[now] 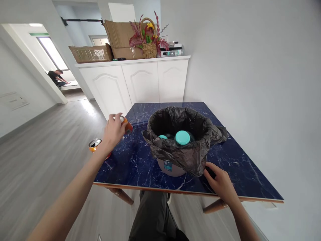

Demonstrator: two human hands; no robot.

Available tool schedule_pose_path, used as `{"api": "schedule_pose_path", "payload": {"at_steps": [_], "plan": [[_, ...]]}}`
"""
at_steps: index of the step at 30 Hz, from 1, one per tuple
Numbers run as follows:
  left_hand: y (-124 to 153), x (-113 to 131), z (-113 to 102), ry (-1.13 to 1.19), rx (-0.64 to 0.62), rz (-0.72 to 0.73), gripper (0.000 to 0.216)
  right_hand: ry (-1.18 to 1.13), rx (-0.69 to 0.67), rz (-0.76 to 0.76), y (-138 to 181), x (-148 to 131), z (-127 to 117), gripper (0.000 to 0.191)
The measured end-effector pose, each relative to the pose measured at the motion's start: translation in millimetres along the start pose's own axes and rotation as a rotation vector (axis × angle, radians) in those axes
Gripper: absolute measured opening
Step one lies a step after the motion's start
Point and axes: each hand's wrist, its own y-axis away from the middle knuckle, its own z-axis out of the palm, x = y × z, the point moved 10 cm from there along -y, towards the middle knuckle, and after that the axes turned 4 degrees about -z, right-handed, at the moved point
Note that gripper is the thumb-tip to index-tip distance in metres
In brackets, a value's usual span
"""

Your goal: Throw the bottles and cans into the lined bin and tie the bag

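My left hand is closed around an orange drink can above the left side of the dark blue marble table. A second orange can, opened, stands at the table's left edge just below my wrist. A small bin lined with a black bag sits mid-table. Inside it lie containers with teal lids. My right hand pinches the bag's edge at the bin's lower right.
A white cabinet stands behind the table, carrying cardboard boxes, a flower basket and a plastic bottle. A white wall runs along the right. Another person sits in the far doorway at left. Grey wood floor spreads left.
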Motion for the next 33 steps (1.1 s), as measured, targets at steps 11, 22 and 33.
{"api": "schedule_pose_path", "payload": {"at_steps": [11, 22, 33], "plan": [[70, 144, -137, 0.701, 0.227, 0.61, 0.053, 0.021, 0.041, -0.005, 0, 3, -1, 0.038], [87, 139, -124, 0.529, 0.175, 0.596, 0.036, 0.02, 0.033, 0.004, 1, 0, -2, 0.037], [44, -97, -60, 0.008, 0.143, -0.054, 0.061, 0.036, 0.045, -0.009, 4, 8, -2, 0.038]]}}
